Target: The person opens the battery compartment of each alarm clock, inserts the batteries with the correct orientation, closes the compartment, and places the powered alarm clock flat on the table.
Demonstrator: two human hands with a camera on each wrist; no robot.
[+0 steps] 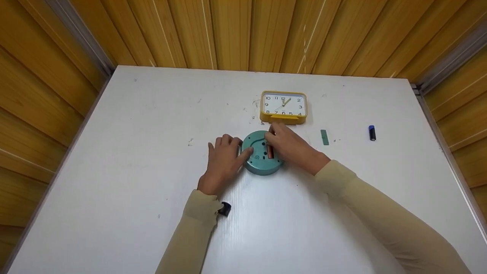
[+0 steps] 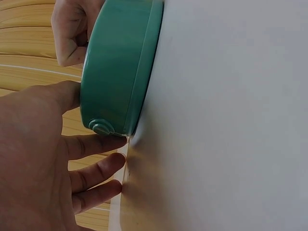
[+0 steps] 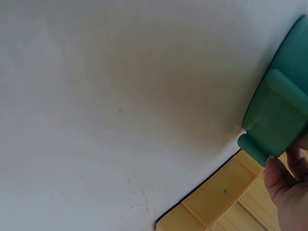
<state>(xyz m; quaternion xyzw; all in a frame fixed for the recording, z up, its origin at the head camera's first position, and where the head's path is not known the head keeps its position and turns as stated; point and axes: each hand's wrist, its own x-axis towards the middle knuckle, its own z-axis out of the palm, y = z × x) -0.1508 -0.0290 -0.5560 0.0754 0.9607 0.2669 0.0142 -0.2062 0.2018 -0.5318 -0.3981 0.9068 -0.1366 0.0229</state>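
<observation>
A round green alarm clock (image 1: 262, 165) lies face down on the white table, its back upward. A reddish-brown battery (image 1: 270, 151) shows in its uncovered slot. My left hand (image 1: 226, 160) holds the clock's left side, the thumb on its back and a finger against the rim beside a round button (image 2: 101, 126). My right hand (image 1: 291, 146) is at the clock's upper right, above the battery, with curled fingers. In the right wrist view its thumb and finger grip a protruding green part (image 3: 276, 120) at the clock's edge. The hand hides part of the slot.
A yellow rectangular alarm clock (image 1: 283, 108) stands just beyond the green one, dial showing. To the right lie a small green battery cover (image 1: 324, 137) and a black-and-blue battery (image 1: 372, 133). Yellow wood-patterned panels (image 1: 228, 34) border the table (image 1: 133, 152).
</observation>
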